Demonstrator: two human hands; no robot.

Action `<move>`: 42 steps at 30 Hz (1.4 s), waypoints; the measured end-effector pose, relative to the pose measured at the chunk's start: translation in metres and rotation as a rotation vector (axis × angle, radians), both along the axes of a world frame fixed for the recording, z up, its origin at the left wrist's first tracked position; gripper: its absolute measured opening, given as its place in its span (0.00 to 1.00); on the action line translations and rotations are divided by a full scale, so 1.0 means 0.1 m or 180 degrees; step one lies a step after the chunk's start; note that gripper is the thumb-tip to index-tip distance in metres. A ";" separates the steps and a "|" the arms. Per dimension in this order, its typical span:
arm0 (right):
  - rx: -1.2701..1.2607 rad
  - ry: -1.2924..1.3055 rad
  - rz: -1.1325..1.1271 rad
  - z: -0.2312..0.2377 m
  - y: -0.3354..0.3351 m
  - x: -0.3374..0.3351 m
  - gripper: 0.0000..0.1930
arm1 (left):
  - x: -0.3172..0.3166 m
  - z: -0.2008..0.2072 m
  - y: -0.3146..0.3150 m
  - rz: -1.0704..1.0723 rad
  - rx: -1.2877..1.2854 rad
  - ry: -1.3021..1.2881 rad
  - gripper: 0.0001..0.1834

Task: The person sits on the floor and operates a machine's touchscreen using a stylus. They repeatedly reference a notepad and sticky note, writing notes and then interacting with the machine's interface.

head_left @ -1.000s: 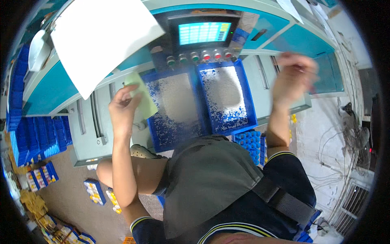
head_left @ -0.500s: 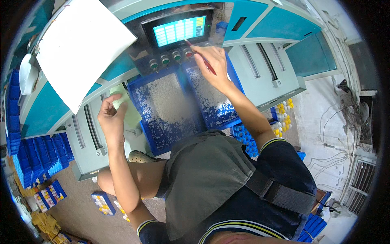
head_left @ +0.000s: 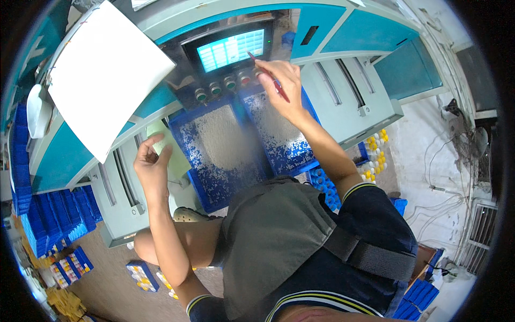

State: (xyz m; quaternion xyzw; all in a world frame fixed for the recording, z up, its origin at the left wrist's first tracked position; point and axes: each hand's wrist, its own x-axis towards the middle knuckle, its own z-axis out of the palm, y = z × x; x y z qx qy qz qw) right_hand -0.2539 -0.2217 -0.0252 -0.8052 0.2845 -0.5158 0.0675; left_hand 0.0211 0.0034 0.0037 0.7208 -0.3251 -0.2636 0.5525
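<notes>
While the right hand (head_left: 288,88) holds a pen (head_left: 281,92), trays (head_left: 217,190) lie near.

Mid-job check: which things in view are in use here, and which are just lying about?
Seemingly in use:
- Red pen, held in the right hand, its tip over the lit screen
- Pale green sheet at the left hand, grip unclear

Seemingly just around, untouched:
- Large white sheet
- Stacked blue bins
- Yellow and white pieces

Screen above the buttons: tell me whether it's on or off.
On: the screen glows with a pale blue grid, and the right hand holds a red pen toward it.
</notes>
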 end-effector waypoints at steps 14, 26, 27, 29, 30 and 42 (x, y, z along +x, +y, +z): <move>-0.0125 -0.0205 -0.0155 0.02 -0.24 0.00 0.11 | 0.02 -0.10 -0.02 -0.0118 -0.0027 0.0050 0.14; 0.0116 0.0147 -0.0186 -0.08 -0.19 -0.13 0.10 | 0.04 -0.10 0.00 -0.0182 0.0100 0.0126 0.15; 0.0131 0.0182 -0.0217 -0.09 -0.20 -0.13 0.10 | 0.04 -0.11 0.00 -0.0185 0.0085 0.0129 0.15; 0.0031 -0.0011 -0.0222 -0.08 -0.24 -0.14 0.10 | 0.04 -0.11 0.00 -0.0187 0.0050 0.0132 0.15; -0.0042 -0.0151 -0.0202 -0.07 -0.27 -0.14 0.10 | 0.05 -0.11 0.00 -0.0194 0.0064 0.0121 0.15; 0.0140 0.0124 -0.0362 -0.25 -0.16 -0.18 0.10 | 0.04 -0.11 0.05 -0.0153 0.0045 0.0031 0.14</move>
